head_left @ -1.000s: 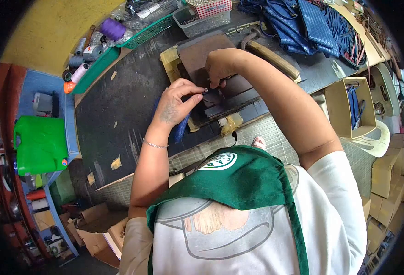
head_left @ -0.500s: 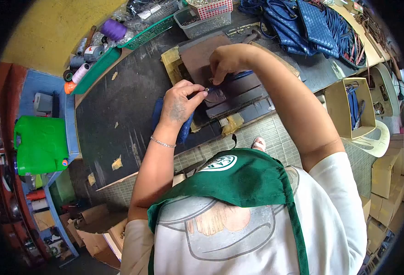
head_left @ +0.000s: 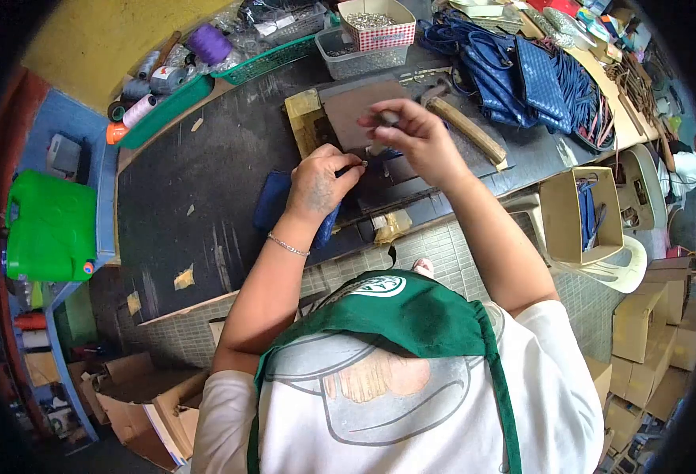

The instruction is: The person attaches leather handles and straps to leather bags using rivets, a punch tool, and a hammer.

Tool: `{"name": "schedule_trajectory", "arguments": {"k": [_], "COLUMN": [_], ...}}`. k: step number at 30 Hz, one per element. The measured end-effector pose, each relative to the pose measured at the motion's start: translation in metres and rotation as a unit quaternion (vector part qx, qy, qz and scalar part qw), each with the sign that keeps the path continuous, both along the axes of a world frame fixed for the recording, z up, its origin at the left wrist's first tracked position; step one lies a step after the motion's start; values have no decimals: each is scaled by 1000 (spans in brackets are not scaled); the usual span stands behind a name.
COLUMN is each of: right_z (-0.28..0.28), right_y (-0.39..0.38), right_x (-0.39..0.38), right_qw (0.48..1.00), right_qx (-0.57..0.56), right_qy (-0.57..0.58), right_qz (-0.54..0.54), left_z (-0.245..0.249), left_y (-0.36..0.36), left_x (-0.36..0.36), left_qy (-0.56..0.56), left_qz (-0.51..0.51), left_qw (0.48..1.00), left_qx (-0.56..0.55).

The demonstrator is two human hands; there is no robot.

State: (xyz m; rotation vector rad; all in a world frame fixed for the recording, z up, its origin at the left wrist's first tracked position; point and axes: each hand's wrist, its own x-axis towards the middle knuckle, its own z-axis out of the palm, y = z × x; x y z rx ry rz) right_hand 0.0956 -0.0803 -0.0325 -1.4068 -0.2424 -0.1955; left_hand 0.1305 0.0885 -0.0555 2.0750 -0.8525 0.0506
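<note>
My left hand [head_left: 316,183] pinches a tiny shiny metal fastener [head_left: 364,163] between thumb and forefinger, just over the work boards. Beneath that wrist lies a dark blue woven piece [head_left: 272,201], partly covered by the hand. My right hand [head_left: 423,142] is raised a little above the brown board [head_left: 356,107], its fingers curled around a small dark round-ended tool [head_left: 388,118]. The fingers hide most of this tool. To the right of that hand rests a hammer [head_left: 466,129] with a wooden handle.
Blue woven bags and straps [head_left: 514,71] pile up at the back right. A red-checked box of small metal parts [head_left: 376,31] sits over a clear tub [head_left: 356,62]. Thread spools [head_left: 139,110] stand in a green basket [head_left: 170,110]. A yellowish box [head_left: 573,237] sits on the right.
My right hand has lifted away from the left fingertips and now shows a dark tool in its fingers. The hammer is more exposed. The camera view has shifted slightly.
</note>
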Motion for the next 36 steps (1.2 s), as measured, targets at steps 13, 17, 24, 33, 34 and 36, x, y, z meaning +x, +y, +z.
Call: {"name": "schedule_trajectory", "arguments": {"k": [13, 17, 24, 33, 34, 36], "right_z": [-8, -11, -11, 7, 8, 9], "right_y": [1, -2, 3, 5, 5, 6], "right_x": [0, 0, -5, -7, -6, -4], "right_qw": [983, 988, 982, 914, 914, 909], "right_qx": [-181, -153, -177, -371, -371, -380], "right_qy": [-16, 2, -29, -158, -159, -166], "right_qz": [-40, -39, -53, -44, -44, -50], "left_z": [-3, -3, -1, 1, 1, -3], "left_y": [0, 0, 0, 0, 0, 2], "left_x": [0, 0, -1, -3, -2, 0], "left_qy": [-29, -23, -41, 19, 14, 9], "left_qz": [14, 17, 17, 9, 6, 4], "left_qw": [999, 1000, 999, 1000, 1000, 1000], "left_qx": [6, 10, 12, -15, -9, -3]}}
